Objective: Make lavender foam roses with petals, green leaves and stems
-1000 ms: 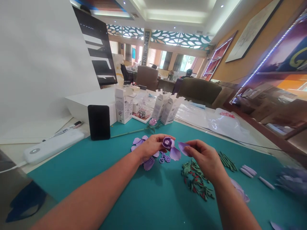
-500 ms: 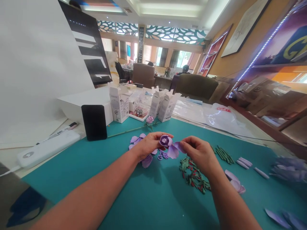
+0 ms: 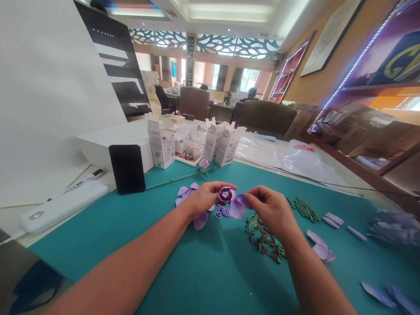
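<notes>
My left hand (image 3: 205, 197) is closed around a cupped purple flower head (image 3: 226, 194), its round opening turned toward me. In my right hand (image 3: 267, 204), thumb and fingers pinch the edge of a lilac petal piece (image 3: 236, 208), which spreads out right beside the flower head; whether the two are joined I cannot tell. Small purple rings (image 3: 222, 212) lie on the mat just below. Loose purple petals (image 3: 201, 221) are partly hidden behind my left hand. Under my right wrist is a heap of green leaf pieces with red bits (image 3: 264, 238).
On the green mat (image 3: 203, 271), green stem pieces (image 3: 306, 209) and lilac petals (image 3: 320, 246) lie to the right. A finished pink rose (image 3: 204, 163) on a long stem rests behind my hands. White boxes (image 3: 226, 146), a black upright panel (image 3: 127, 169) and a white power bank-like case (image 3: 64, 205) stand around.
The view has shifted slightly. Both hands stay nearly in place, with the petal piece still held against the side of the flower head.
</notes>
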The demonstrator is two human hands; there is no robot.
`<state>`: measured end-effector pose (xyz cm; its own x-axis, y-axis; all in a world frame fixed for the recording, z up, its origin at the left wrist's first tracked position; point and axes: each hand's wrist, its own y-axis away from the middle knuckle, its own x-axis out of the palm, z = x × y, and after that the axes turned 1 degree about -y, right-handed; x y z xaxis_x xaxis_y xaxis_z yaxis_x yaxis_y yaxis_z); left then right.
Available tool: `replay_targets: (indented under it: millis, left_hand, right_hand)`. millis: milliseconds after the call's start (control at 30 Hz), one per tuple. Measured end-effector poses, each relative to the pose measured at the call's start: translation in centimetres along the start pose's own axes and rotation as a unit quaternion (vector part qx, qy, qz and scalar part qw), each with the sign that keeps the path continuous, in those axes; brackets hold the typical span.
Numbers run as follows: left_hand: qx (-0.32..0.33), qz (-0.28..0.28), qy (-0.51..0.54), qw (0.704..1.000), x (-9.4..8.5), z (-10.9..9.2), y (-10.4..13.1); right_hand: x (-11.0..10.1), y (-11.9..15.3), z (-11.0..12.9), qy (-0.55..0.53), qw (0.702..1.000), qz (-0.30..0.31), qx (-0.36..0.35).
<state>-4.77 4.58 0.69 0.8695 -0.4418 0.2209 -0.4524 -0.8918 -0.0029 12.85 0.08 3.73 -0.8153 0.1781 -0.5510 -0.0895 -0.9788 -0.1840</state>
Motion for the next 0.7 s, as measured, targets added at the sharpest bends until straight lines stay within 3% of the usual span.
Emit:
replay_targets:
  millis: [700]
  left_hand:
    - [0.006,-0.007,-0.001,1.0,0.5,-0.22,0.15]
  right_hand:
    - [0.38,-0.11,-0.35,0.015,1.0,-0.015,-0.012]
